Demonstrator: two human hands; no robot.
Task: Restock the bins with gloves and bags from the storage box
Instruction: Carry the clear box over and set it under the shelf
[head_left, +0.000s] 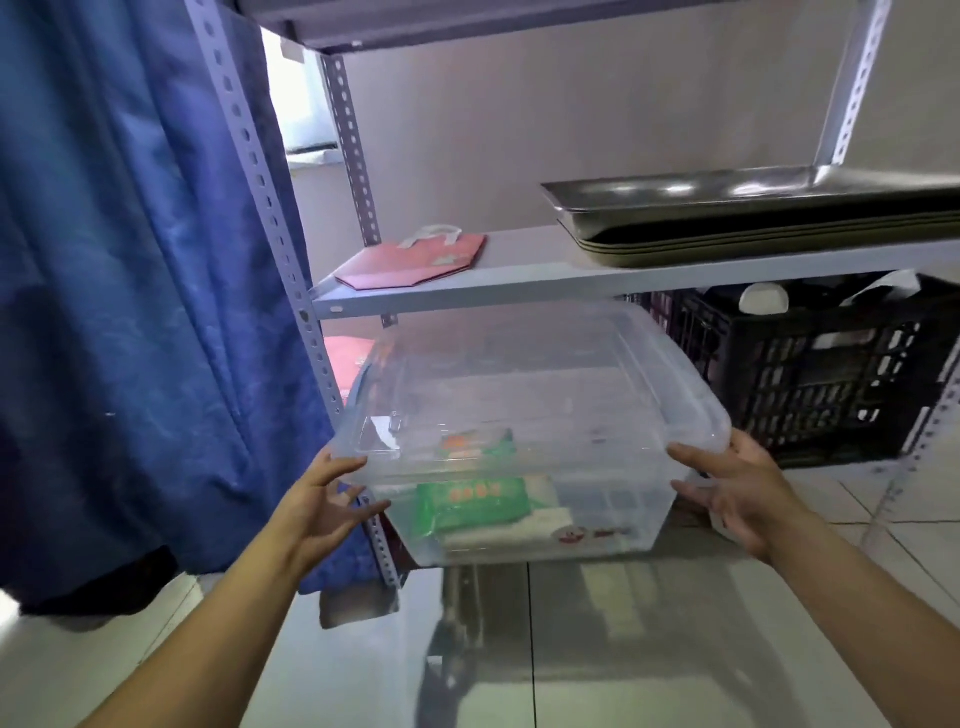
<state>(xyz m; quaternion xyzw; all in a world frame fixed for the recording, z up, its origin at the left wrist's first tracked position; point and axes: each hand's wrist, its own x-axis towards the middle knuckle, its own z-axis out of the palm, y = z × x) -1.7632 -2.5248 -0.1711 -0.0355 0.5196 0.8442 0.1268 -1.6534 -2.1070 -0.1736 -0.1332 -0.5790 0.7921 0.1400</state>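
Both forearms reach forward from the bottom edge of the view. Left hand (324, 499) has its fingers spread and pressed against the near left corner of the storage box (524, 431), thumb up at the rim; right hand (737, 493) does the same at the near right corner, fingers straight along the side wall under the lip. Neither hand curls round anything — the box is held between flat fingers. It is a clear plastic tub with a clear lid (519, 384) on top, sitting at the front of the bottom level of a grey metal shelf unit (519, 280), its front end jutting out over the tiled floor (597, 649). Through the wall show green packets (470, 501) and white packs (540, 525). Just beside it on the right stands a black crate (810, 374). On the shelf board above lie a pink bag (415, 260) at the left end and stacked metal trays (753, 218) at the right. A blue curtain (130, 286) hangs left of the unit.
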